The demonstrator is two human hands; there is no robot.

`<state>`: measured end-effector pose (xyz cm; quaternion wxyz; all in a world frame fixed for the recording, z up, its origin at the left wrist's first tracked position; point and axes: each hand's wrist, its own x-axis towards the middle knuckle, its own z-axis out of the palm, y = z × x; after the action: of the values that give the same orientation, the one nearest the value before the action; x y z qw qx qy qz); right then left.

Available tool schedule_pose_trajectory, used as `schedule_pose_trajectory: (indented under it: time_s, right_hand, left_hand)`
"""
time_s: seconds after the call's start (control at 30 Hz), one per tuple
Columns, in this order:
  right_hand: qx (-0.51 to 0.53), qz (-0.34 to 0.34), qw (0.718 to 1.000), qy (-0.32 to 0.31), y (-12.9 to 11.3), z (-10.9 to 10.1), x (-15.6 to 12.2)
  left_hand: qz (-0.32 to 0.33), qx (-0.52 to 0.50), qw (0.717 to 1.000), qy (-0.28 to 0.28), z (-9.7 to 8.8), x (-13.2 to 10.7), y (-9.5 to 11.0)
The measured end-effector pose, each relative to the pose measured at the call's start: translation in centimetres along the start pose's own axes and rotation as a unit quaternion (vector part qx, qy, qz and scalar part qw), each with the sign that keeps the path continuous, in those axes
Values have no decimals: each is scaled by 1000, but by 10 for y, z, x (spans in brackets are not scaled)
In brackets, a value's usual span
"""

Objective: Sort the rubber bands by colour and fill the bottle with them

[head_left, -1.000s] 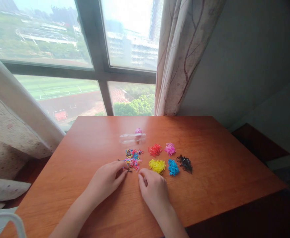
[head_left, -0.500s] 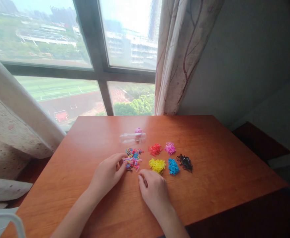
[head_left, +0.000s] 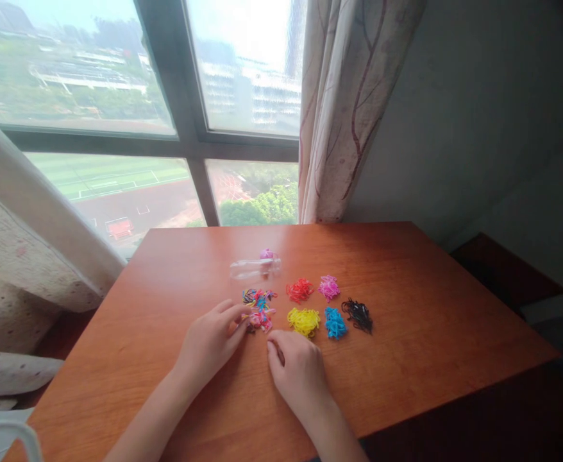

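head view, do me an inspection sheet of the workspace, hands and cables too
Surface: brown wood-grain table, glare near the window
Job's things: mixed rubber-band pile; red pile, pink pile, yellow pile, blue pile, black pile
Clutter: clear plastic packaging and small pink item at the far side
Hands: left hand at the mixed rubber-band pile's edge, right hand curled near the yellow pile; grips unclear
Cables: nothing seen
Surroundings: window, patterned curtain, wall, white curved bar lower left
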<state>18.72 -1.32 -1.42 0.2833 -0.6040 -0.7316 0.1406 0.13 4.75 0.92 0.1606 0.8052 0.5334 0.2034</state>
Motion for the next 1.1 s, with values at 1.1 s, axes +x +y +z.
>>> schedule_pose_trajectory:
  time_s: [1.1]
  right_hand:
    - [1, -10, 1000, 9, 1, 1, -2]
  left_hand:
    - [108, 6, 993, -43, -3, 77, 45]
